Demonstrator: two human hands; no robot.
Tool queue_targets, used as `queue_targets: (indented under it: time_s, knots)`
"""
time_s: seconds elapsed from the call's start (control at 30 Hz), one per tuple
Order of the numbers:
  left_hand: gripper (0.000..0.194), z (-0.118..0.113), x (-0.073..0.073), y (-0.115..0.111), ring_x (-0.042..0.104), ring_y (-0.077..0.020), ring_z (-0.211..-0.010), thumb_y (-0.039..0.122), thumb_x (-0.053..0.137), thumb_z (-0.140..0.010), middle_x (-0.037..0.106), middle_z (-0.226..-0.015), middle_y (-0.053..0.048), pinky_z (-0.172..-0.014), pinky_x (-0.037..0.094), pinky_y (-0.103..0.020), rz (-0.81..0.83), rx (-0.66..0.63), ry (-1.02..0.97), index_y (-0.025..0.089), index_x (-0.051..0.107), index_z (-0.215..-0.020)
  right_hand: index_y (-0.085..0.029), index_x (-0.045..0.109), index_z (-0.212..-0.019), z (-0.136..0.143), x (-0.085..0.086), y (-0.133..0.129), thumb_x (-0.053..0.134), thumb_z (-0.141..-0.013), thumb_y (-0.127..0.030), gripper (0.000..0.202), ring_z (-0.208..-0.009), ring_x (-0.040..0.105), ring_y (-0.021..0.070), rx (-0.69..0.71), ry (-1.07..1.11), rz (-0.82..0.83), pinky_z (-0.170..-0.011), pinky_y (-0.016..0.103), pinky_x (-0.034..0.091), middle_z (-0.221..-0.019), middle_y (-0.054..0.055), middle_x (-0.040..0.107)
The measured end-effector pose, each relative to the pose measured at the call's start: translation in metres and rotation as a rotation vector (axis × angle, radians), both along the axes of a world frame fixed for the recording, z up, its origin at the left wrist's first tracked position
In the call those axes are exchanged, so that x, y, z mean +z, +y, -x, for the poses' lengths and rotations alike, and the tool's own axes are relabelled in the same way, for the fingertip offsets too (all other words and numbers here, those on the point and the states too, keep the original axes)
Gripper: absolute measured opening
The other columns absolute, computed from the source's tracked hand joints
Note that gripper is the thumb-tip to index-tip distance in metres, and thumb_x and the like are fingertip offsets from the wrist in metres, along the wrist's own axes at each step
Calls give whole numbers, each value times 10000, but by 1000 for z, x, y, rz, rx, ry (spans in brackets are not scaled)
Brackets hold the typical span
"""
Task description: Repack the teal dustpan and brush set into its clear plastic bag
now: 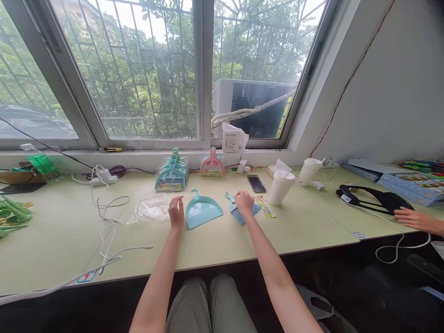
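A small teal dustpan [203, 211] lies flat on the pale green desk [222, 245] in front of me. My left hand [176, 212] hovers just left of it, fingers apart, holding nothing. My right hand [244, 203] rests on a small blue hand brush [237, 211] lying to the right of the dustpan; whether the fingers grip it is unclear. A clear plastic bag [151, 209] lies left of my left hand. A yellow printed label card [265, 206] lies right of the brush.
Packaged teal dustpan sets [172, 175] and a pink one [212, 164] stand near the window sill. A phone [257, 183], two white cups [280, 187] [308, 171] and white cables [107, 222] lie around. Another person's hand [416, 219] rests at right by a black strap [376, 199].
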State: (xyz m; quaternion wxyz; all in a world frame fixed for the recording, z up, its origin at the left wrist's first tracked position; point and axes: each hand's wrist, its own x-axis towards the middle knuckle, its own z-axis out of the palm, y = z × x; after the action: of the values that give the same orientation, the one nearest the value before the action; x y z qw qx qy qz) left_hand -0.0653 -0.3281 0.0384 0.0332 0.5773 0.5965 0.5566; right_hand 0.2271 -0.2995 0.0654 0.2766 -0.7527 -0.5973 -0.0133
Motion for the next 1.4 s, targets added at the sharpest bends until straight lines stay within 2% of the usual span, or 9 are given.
queue_targets:
  time_s: [0.1,0.23,0.4,0.6,0.83,0.97,1.07,1.2,1.4]
  knots:
    - [373,1,6,-10,549,-197,-1044,292,313,-940,633,-1057,-111,-935,433,-318,-89,130,-18,133,631,-1053,-176,623,-903,0,0,-13,320,-916,-279,321,-846,586,202,-42,183,-214,-801,311,347,-935,102,668]
    - [339,2,7,-13,545,-198,-994,277,317,-938,638,-1015,-99,-861,447,-310,-105,252,-51,152,627,-995,-184,576,-945,0,-16,-33,291,-914,-311,313,-853,581,196,-125,348,-391,-806,298,360,-936,76,670]
    - [254,0,3,-9,537,-210,-922,241,374,-914,654,-943,-82,-795,441,-327,-201,251,-77,180,620,-909,-187,567,-892,-6,-31,-40,329,-901,-313,269,-767,575,207,-223,395,-519,-787,329,374,-859,58,670]
    - [261,-9,-3,-12,527,-219,-963,233,362,-918,642,-966,-87,-854,406,-336,-83,169,-38,191,620,-925,-177,600,-959,-4,-28,-35,315,-912,-261,302,-983,557,250,-219,220,-318,-845,372,349,-1003,109,657]
    - [376,-25,-2,-13,538,-213,-976,320,252,-980,660,-943,-65,-928,328,-351,14,17,-16,204,608,-1002,-137,670,-992,-12,-16,-8,553,-842,-310,257,-1028,542,287,127,-242,212,-858,392,350,-1058,171,651]
    - [201,-19,-13,-2,540,-232,-910,303,444,-914,639,-859,-58,-894,352,-359,161,17,35,213,610,-846,-111,652,-992,-12,-8,7,617,-808,-271,247,-1048,558,301,116,-328,341,-843,385,351,-1050,197,653]
    - [36,-14,-20,2,544,-236,-905,231,565,-825,613,-852,-51,-853,379,-353,214,43,51,222,600,-819,-89,590,-1050,-5,-5,13,657,-745,-197,330,-993,598,284,123,-354,358,-882,392,316,-977,174,671]
    - [169,-12,-23,2,561,-201,-812,179,638,-737,579,-802,-23,-761,415,-318,234,53,-20,228,597,-894,-58,387,-1228,3,-3,13,635,-747,-228,568,-941,618,285,127,-308,253,-887,403,295,-916,153,672]
    - [254,-15,-20,8,522,-110,-524,120,620,-675,509,-619,50,-575,452,-257,258,-275,-290,207,592,-912,-150,323,-1215,34,15,9,545,-816,-273,473,-920,621,249,235,-29,109,-872,384,312,-881,81,686]
